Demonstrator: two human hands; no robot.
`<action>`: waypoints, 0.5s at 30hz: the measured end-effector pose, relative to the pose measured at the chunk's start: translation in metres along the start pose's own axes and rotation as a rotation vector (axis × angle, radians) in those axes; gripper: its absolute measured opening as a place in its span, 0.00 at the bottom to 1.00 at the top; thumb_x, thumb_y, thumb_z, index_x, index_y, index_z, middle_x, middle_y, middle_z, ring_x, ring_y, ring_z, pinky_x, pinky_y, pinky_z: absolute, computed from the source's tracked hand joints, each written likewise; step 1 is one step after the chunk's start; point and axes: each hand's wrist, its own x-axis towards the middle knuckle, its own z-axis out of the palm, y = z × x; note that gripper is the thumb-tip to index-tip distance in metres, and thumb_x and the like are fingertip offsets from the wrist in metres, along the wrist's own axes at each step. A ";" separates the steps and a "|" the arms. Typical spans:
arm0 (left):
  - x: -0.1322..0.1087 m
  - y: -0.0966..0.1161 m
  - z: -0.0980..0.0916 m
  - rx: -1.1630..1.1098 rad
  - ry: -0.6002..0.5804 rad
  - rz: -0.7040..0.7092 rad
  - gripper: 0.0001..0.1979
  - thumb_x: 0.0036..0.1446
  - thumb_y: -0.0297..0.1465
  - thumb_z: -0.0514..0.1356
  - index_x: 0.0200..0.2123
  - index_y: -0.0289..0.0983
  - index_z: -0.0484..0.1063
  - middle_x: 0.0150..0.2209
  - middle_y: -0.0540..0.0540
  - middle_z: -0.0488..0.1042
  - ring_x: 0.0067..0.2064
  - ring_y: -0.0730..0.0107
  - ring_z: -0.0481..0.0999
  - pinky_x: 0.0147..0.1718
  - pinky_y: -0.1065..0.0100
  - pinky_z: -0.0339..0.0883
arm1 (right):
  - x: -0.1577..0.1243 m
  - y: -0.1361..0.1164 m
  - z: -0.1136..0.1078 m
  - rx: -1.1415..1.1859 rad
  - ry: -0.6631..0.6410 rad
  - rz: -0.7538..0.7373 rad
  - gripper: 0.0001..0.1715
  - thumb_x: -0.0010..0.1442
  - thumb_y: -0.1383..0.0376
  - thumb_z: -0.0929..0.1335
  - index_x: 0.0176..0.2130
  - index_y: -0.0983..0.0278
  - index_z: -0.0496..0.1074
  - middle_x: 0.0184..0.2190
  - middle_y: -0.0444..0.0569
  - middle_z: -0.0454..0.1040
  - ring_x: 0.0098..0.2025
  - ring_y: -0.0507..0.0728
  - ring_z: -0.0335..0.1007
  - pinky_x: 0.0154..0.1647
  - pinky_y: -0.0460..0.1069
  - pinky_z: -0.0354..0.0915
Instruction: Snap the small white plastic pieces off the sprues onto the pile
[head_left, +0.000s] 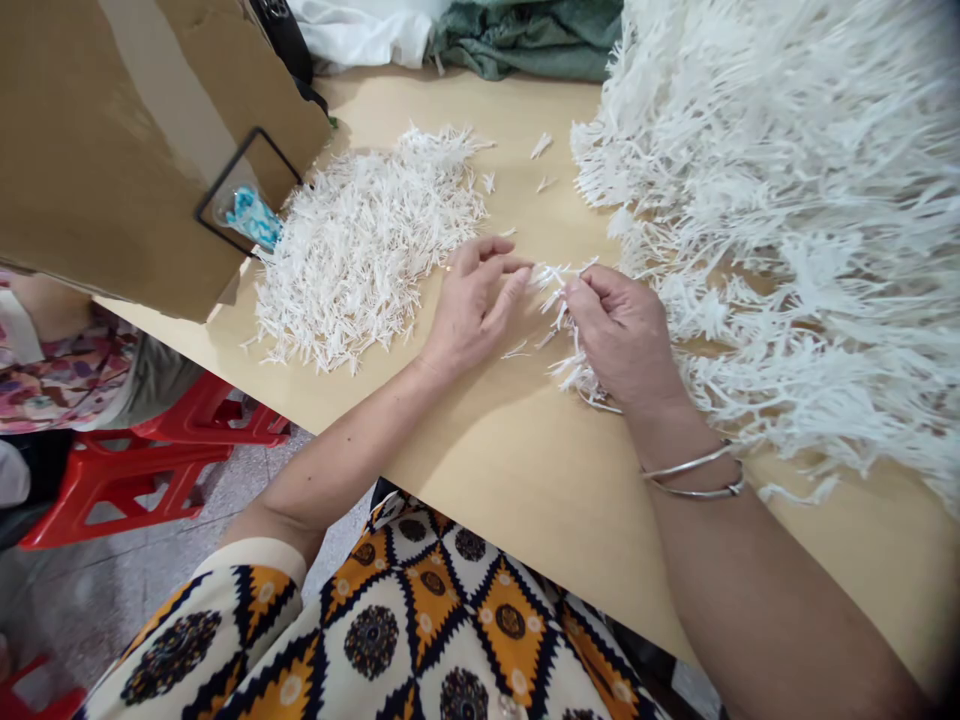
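Note:
My right hand (622, 340) is closed in a pinch on a thin white plastic strand (559, 272) with small branched sprigs along it. Part of that strand hangs below the fingers towards the table. My left hand (476, 305) reaches in from the left, its thumb and index fingertips together at the strand's left end, the other fingers loosely extended. The fingertips hide exactly how they grip it. Left of this hand lies a heap of short loose white sprigs (367, 250). Beyond my right hand spreads a much larger pile of long white branched strands (787, 230).
A cardboard box (150, 130) stands at the table's left, with a black wire frame (251, 145) and a clear cup with blue contents (253, 215) beside it. Green cloth (525, 40) lies at the back. Red stools (135, 480) and a seated person (67, 360) are at left.

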 end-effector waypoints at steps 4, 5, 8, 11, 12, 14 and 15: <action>0.000 0.013 0.002 -0.077 -0.070 0.052 0.17 0.74 0.45 0.55 0.44 0.40 0.77 0.54 0.40 0.76 0.58 0.64 0.77 0.62 0.58 0.69 | 0.001 0.001 0.001 0.015 -0.018 0.000 0.25 0.70 0.62 0.67 0.24 0.60 0.56 0.21 0.39 0.51 0.25 0.50 0.46 0.27 0.51 0.47; 0.000 0.013 0.002 -0.097 -0.069 0.053 0.16 0.74 0.44 0.56 0.42 0.39 0.76 0.52 0.41 0.77 0.56 0.65 0.77 0.62 0.59 0.70 | 0.001 0.001 0.001 0.016 -0.023 -0.001 0.25 0.70 0.62 0.68 0.24 0.60 0.55 0.21 0.39 0.51 0.25 0.50 0.46 0.27 0.51 0.47; 0.001 0.013 0.001 -0.136 -0.079 0.025 0.13 0.74 0.41 0.58 0.40 0.39 0.74 0.48 0.42 0.79 0.52 0.68 0.78 0.58 0.62 0.71 | 0.001 0.002 0.001 0.013 -0.036 -0.011 0.26 0.70 0.61 0.68 0.24 0.60 0.55 0.20 0.40 0.50 0.25 0.50 0.45 0.27 0.52 0.47; 0.002 0.013 -0.001 -0.161 -0.099 0.011 0.13 0.75 0.39 0.57 0.40 0.39 0.73 0.44 0.45 0.80 0.48 0.70 0.78 0.52 0.66 0.72 | 0.001 0.003 0.001 0.002 -0.036 -0.014 0.26 0.70 0.61 0.69 0.24 0.60 0.55 0.20 0.40 0.51 0.25 0.50 0.46 0.27 0.52 0.47; 0.002 0.013 -0.001 -0.162 -0.097 0.005 0.13 0.75 0.39 0.56 0.39 0.39 0.73 0.42 0.46 0.79 0.46 0.71 0.78 0.50 0.67 0.72 | 0.001 0.003 0.001 -0.004 -0.037 -0.012 0.26 0.70 0.61 0.69 0.24 0.60 0.56 0.20 0.40 0.51 0.25 0.51 0.46 0.27 0.52 0.47; 0.002 0.013 0.000 -0.134 -0.084 -0.021 0.13 0.75 0.38 0.56 0.38 0.39 0.71 0.37 0.48 0.77 0.41 0.71 0.76 0.45 0.68 0.71 | 0.001 0.003 0.001 -0.017 -0.050 -0.010 0.25 0.70 0.61 0.69 0.25 0.59 0.56 0.21 0.40 0.51 0.24 0.51 0.46 0.27 0.52 0.48; 0.002 0.013 0.002 -0.105 -0.072 -0.036 0.13 0.75 0.37 0.56 0.37 0.39 0.71 0.36 0.49 0.75 0.39 0.71 0.75 0.43 0.68 0.70 | 0.002 0.004 0.002 -0.028 -0.062 -0.011 0.25 0.70 0.61 0.68 0.25 0.59 0.55 0.21 0.40 0.51 0.24 0.51 0.46 0.28 0.52 0.48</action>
